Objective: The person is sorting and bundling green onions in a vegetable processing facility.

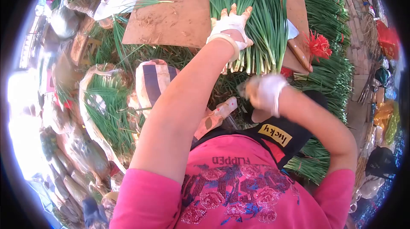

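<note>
When looked at from above, plainly seen on the right half of the cutting board [171, 19]: left hand [229, 28], in a white glove, fingers spread and laid flat, palm down, on a bunch of green onions [262, 28]. Nothing pinched there; only pressing on the stalks from above. Bunch lying lengthwise from far edge to near edge of the board, pale cut ends poking past the near edge, leaf tips running beyond the far edge.

Right hand [265, 92], also gloved in white, off the board, just below its near right corner, close to the chest and apart from the bunch. Blurred; seemingly curled inward, but cannot tell whether closed on anything.

Knife [300, 53] with a wooden handle resting at the right edge of the board, just beside the bunch, blade partly under the leaves, touched by neither hand. Just right of the knife, a small red bundle [319, 46], too unclear to name.

Beyond the right edge, heaps of more green onions [329, 11]. Near the far left corner of the board, a few loose stalks [149, 1]. Past the left edge, plastic bags of greens [104, 109] and a striped cloth [153, 79], partly under the left forearm. Nearest the camera, a black apron [294, 137] with a yellow label over a pink shirt [239, 195].
</note>
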Action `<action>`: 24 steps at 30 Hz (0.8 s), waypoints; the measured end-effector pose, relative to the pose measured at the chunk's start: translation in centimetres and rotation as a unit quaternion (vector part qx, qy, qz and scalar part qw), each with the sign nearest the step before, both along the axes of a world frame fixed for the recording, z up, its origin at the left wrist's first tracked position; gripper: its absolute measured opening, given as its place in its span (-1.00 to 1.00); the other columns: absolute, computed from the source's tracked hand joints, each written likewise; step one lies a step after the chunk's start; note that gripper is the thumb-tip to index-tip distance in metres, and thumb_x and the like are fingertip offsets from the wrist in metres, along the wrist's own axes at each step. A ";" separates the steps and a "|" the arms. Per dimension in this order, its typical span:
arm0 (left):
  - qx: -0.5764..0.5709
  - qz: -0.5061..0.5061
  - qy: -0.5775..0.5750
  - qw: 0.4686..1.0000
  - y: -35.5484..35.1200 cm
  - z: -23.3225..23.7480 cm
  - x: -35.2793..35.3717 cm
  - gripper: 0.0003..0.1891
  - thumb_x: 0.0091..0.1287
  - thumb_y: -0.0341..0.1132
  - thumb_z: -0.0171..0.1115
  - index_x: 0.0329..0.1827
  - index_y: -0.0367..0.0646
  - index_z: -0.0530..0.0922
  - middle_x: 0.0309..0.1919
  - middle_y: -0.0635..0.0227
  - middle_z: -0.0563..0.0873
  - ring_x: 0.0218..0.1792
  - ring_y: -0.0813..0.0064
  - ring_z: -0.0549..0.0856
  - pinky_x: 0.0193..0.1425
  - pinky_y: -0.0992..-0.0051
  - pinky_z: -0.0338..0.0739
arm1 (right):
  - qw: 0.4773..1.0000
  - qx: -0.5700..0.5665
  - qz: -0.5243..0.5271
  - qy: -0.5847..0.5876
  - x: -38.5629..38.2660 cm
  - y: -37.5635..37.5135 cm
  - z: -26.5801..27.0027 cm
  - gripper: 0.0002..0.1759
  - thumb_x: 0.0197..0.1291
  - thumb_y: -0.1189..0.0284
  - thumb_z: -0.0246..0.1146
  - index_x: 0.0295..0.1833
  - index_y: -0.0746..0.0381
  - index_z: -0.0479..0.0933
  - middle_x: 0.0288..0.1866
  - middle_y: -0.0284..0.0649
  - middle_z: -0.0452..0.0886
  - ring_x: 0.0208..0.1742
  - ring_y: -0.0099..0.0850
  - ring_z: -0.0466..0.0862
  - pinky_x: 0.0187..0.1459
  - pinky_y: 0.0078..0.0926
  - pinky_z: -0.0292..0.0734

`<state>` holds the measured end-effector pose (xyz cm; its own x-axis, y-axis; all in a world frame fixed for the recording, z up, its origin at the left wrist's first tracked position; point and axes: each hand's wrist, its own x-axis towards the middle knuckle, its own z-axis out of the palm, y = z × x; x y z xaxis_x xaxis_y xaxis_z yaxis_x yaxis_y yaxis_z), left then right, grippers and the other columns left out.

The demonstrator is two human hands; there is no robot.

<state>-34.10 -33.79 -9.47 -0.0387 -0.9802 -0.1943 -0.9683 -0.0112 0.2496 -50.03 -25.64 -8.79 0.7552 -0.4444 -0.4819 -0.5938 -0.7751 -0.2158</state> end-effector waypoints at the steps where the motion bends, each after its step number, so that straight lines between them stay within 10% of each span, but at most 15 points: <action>1: 0.004 -0.003 0.003 1.000 0.1 0.4 0.0 -0.05 0.08 0.03 0.35 0.50 0.38 -0.06 0.50 0.22 0.00 0.47 0.12 0.10 0.45 0.07 0.10 | 0.990 0.091 0.070 0.077 0.0 2.3 0.9 -0.71 0.06 0.16 0.16 -0.29 0.13 0.64 -0.30 -0.17 0.68 -0.26 -0.23 0.70 -0.15 -0.15 0.57; 3: -0.008 -0.003 0.007 1.000 0.3 0.2 0.0 -0.05 0.09 0.02 0.35 0.50 0.37 -0.06 0.50 0.22 0.00 0.47 0.11 0.09 0.45 0.06 0.10 | 0.955 0.285 0.037 0.078 -1.5 5.9 1.5 -0.66 0.09 0.09 0.15 -0.22 0.10 0.64 -0.29 -0.15 0.69 -0.24 -0.23 0.70 -0.19 -0.09 0.55; 7: -0.052 -0.019 0.072 0.996 0.2 0.1 0.7 -0.12 0.18 -0.15 0.29 0.51 0.25 -0.06 0.49 0.15 0.02 0.47 0.11 0.09 0.46 0.08 0.06 | 0.965 0.112 0.204 0.122 -4.3 6.0 0.3 -0.79 0.08 0.22 0.25 -0.20 0.03 0.64 -0.23 -0.25 0.65 -0.17 -0.23 0.69 -0.23 -0.28 0.60; 11: -0.156 -0.058 0.345 0.924 0.9 -2.2 1.5 -0.08 0.10 -0.48 0.25 0.52 0.03 -0.06 0.46 0.13 0.11 0.46 0.14 0.11 0.49 0.36 0.03 | 0.925 0.272 -0.263 -0.033 -3.5 4.0 5.9 -0.77 0.08 0.26 0.23 -0.14 0.08 0.54 -0.34 -0.19 0.68 -0.33 -0.32 0.69 -0.25 -0.32 0.57; 14: -0.103 -0.071 0.416 0.901 3.6 0.2 0.4 -0.24 0.09 -0.58 0.19 0.43 -0.21 0.15 0.44 0.19 0.21 0.49 0.33 0.08 0.51 0.43 -0.04 | 0.968 0.126 -0.151 -0.154 -5.2 3.0 4.8 -0.79 0.09 0.29 0.22 -0.15 0.07 0.55 -0.33 -0.24 0.69 -0.33 -0.34 0.69 -0.24 -0.35 0.57; 16: -0.229 -0.075 0.385 0.891 3.5 -0.2 1.9 -0.17 0.10 -0.46 0.26 0.48 -0.01 0.11 0.45 0.00 0.11 0.46 0.14 0.12 0.48 0.39 0.05 | 0.936 -0.191 0.028 -0.294 -7.1 0.2 3.4 -0.75 0.17 0.22 0.15 -0.13 0.11 0.57 -0.34 -0.25 0.67 -0.36 -0.37 0.68 -0.25 -0.41 0.58; 17: -0.281 -0.051 0.405 0.868 3.3 -0.8 2.8 -0.24 0.14 -0.45 0.23 0.46 -0.03 0.15 0.45 0.02 0.12 0.46 0.19 0.13 0.48 0.39 0.06 | 0.935 -0.012 -0.255 -0.245 -7.7 -0.6 3.6 -0.71 0.21 0.16 0.12 -0.20 0.14 0.58 -0.36 -0.25 0.66 -0.40 -0.37 0.68 -0.28 -0.42 0.57; 19: -0.206 0.080 0.497 0.839 3.4 -3.7 3.3 -0.27 0.20 -0.46 0.19 0.46 -0.11 0.12 0.43 -0.03 0.15 0.45 0.21 0.16 0.47 0.37 0.07 | 0.897 -0.023 -0.391 -0.203 -7.7 -3.5 3.1 -0.69 0.20 0.13 0.14 -0.27 0.16 0.56 -0.36 -0.22 0.66 -0.40 -0.35 0.68 -0.27 -0.40 0.55; 20: -0.217 0.054 0.429 0.875 3.8 -4.6 1.8 -0.23 0.17 -0.39 0.22 0.46 -0.15 0.08 0.43 -0.06 0.11 0.44 0.11 0.15 0.46 0.33 0.08 | 0.871 -0.002 -0.450 -0.197 -7.1 -4.2 2.4 -0.69 0.18 0.13 0.15 -0.26 0.16 0.56 -0.34 -0.19 0.66 -0.36 -0.34 0.68 -0.25 -0.37 0.55; 22: -0.248 0.006 0.284 0.926 4.6 -6.3 -1.0 -0.12 0.12 -0.25 0.27 0.47 -0.22 -0.01 0.44 -0.14 0.01 0.42 -0.10 0.12 0.45 0.26 0.10 | 0.939 -0.257 -0.116 -0.196 -6.4 -5.1 -4.0 -0.68 0.14 0.11 0.15 -0.24 0.15 0.54 -0.29 -0.10 0.64 -0.25 -0.20 0.66 -0.21 -0.26 0.53; 23: -0.229 -0.025 0.225 0.947 5.6 -5.1 -2.7 -0.05 0.06 -0.16 0.29 0.47 -0.22 -0.05 0.45 -0.14 0.00 0.40 -0.19 0.11 0.43 0.14 0.10 | 0.904 -0.124 -0.333 -0.238 -3.4 -4.3 -3.3 -0.69 0.10 0.13 0.14 -0.22 0.15 0.52 -0.23 -0.02 0.62 -0.14 -0.06 0.61 -0.15 -0.15 0.50; 24: -0.087 0.002 0.168 0.982 6.2 -2.6 -3.9 -0.02 0.07 -0.13 0.27 0.49 -0.18 -0.11 0.45 -0.10 0.00 0.42 -0.16 0.09 0.42 0.03 0.06 | 0.896 -0.081 -0.330 -0.286 -1.9 -4.3 -3.3 -0.68 0.11 0.15 0.12 -0.24 0.17 0.52 -0.25 0.01 0.61 -0.12 0.02 0.59 -0.12 -0.11 0.49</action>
<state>-37.95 -27.61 -12.04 -0.0677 -0.9977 -0.0010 -0.8308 0.0558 0.5537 -51.96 -29.93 -12.05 0.4054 -0.9141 0.0119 -0.7623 -0.3452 -0.5475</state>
